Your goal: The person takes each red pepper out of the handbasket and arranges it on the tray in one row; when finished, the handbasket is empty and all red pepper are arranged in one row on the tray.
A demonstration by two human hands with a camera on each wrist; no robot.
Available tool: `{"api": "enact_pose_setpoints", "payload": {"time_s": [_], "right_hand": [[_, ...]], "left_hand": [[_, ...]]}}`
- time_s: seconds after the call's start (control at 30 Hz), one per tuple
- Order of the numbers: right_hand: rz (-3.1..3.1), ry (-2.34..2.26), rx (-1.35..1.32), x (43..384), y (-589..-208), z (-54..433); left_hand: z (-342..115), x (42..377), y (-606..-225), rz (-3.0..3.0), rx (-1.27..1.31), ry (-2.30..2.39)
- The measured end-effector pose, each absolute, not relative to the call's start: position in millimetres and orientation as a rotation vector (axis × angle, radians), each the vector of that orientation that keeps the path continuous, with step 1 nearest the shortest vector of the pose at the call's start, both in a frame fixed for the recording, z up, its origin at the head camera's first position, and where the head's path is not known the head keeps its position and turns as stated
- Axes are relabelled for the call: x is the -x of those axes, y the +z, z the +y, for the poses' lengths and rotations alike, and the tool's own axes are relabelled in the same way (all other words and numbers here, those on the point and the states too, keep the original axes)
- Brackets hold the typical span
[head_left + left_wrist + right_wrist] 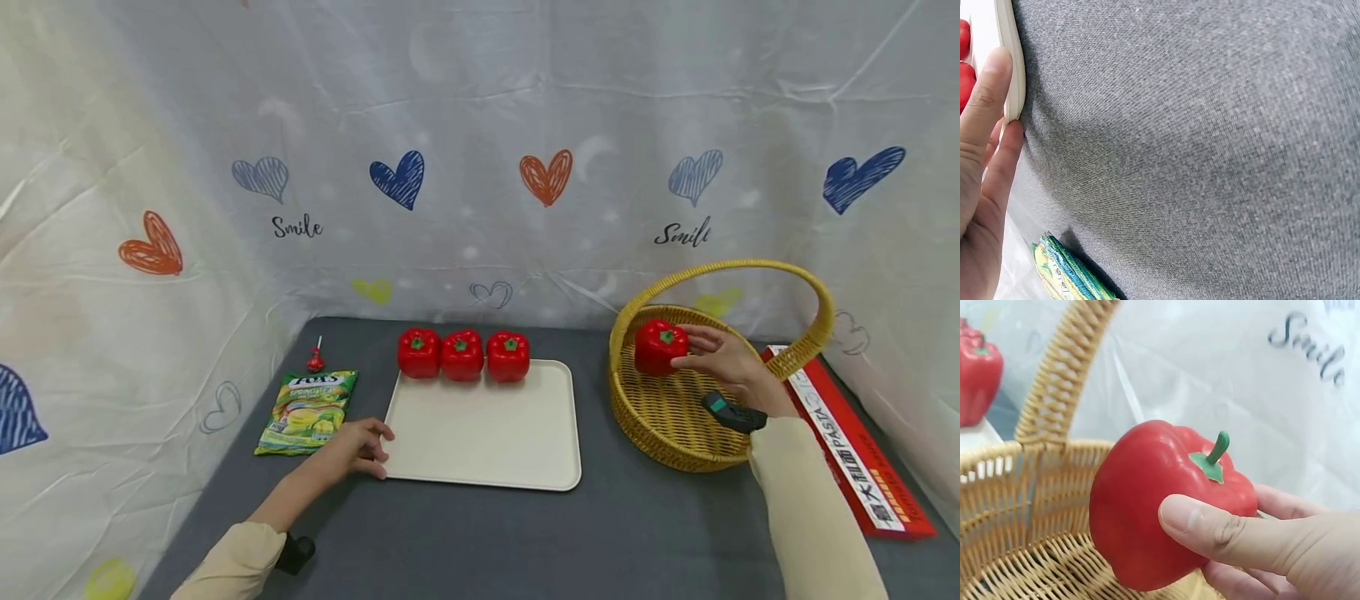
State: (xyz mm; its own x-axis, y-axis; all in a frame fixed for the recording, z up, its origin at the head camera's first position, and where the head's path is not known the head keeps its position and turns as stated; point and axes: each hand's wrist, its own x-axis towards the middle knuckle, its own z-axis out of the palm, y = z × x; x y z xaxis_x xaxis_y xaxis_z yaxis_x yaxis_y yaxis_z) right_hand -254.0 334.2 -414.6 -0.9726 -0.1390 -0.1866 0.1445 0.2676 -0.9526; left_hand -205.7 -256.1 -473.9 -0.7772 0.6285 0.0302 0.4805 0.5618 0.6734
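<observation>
My right hand (720, 358) holds a red bell pepper (660, 346) with a green stem, thumb on one side and fingers on the other. That pepper is inside the rim of a yellow wicker basket (626, 417), under its arched handle; in the right wrist view the pepper (1141, 506) is above the woven bottom. At the left edge of a cream tray (480, 442), my left hand (352, 448) pinches the rim, with the thumb and a finger at the edge in the left wrist view. Three more red bell peppers (462, 355) stand in a row along the tray's far side.
A green candy bag (309, 412) lies left of the tray, with a red lollipop (316, 360) behind it. On the right, a long red pasta box (855, 450) lies beside the basket. A curtain printed with hearts (480, 100) hangs behind the grey table (480, 542).
</observation>
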Motion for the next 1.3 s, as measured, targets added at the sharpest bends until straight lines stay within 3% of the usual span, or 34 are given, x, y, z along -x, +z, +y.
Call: {"api": "enact_pose_setpoints", "payload": {"time_s": [0.43,0.77,1.3], "right_hand": [[2.265,-1.905,0.230,217.6,-381.2,327.5],[2.111,-1.940,0.430,198.8,-364.4,293.4],[2.172,-1.747,0.407,233.9,-390.4,223.9]], "left_hand": [[-258.1,204.7,-477.7,2.545,-0.997,1.117],[-256.7,204.8,-473.5,2.584,-0.913,1.023],[-257.0,205.9,-474.9,2.579,-0.863,1.010]]}}
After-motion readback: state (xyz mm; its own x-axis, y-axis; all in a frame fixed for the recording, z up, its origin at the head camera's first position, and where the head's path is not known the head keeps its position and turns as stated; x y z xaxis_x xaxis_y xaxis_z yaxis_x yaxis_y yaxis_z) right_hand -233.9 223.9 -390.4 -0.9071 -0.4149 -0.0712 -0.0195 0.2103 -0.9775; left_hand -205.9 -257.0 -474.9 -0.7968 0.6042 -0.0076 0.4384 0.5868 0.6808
